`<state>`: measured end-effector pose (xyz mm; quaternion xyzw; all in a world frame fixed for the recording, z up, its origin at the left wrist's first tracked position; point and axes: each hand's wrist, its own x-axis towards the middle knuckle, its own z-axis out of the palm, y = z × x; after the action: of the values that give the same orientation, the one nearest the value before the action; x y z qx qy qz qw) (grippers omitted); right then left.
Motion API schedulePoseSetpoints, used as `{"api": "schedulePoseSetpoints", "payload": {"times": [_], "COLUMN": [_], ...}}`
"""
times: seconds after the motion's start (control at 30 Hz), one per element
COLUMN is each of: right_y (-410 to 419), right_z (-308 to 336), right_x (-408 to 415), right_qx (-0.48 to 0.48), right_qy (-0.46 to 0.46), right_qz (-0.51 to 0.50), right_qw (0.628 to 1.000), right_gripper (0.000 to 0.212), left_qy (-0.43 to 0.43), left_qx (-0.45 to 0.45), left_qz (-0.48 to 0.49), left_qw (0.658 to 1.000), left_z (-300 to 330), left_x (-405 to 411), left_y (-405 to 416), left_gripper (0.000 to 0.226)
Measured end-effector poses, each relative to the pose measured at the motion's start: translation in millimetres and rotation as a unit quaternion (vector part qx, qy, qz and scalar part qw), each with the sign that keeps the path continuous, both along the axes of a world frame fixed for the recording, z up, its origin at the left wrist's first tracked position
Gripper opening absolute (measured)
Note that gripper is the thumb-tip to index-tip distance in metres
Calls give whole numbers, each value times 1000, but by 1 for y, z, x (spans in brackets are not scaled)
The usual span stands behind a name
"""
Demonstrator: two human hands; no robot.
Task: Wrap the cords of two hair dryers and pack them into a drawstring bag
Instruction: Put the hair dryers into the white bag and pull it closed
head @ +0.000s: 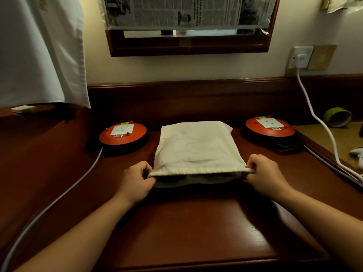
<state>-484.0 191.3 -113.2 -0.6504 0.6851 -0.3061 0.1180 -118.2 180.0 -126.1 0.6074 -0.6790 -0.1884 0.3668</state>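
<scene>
Labels [118, 135] on socket reels, perhaps illegible

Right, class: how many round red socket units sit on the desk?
2: one red socket unit left of the drawstring bag, the other red socket unit to its right. None seems hidden.

Two orange socket reels [122, 133] [270, 126] on the desk [176, 222] — green tape roll [337, 117] beyond.

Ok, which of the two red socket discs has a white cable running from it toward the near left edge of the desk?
The left red disc, beside the bag. Its cable trails forward; the right disc shows none like that.
</scene>
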Motion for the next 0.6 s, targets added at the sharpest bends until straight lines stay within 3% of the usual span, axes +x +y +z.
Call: {"api": "schedulePoseSetpoints", "payload": {"times": [0.07,0.17,0.23,0.37,0.5,0.6], "right_y": [6,15,17,9,4,5], "right_z": [7,13,31,100,176,238], "right_x": [-7,-11,-13,-24,-27,-23], "right_qx": [30,159,196,161,152,150], "right_qy": [58,176,204,167,67,-23], "right_qz": [-11,9,29,54,50,23], "right_qw": [998,971,959,971,985,988], "right_gripper": [21,14,22,34,30,26], "left_qy": [-113,-245,-236,-188,-166,-63], "left_qx": [55,145,168,205,198,183], "left_qz": [10,-45,-85,-153,-157,-109], "left_qw": [992,957,953,948,953,975], "left_z": [4,10,28,103,186,243], "left_x": [9,15,21,31,31,35], "left_y": [3,5,3,0,0,-3], "left_gripper": [13,22,33,38,34,43]}}
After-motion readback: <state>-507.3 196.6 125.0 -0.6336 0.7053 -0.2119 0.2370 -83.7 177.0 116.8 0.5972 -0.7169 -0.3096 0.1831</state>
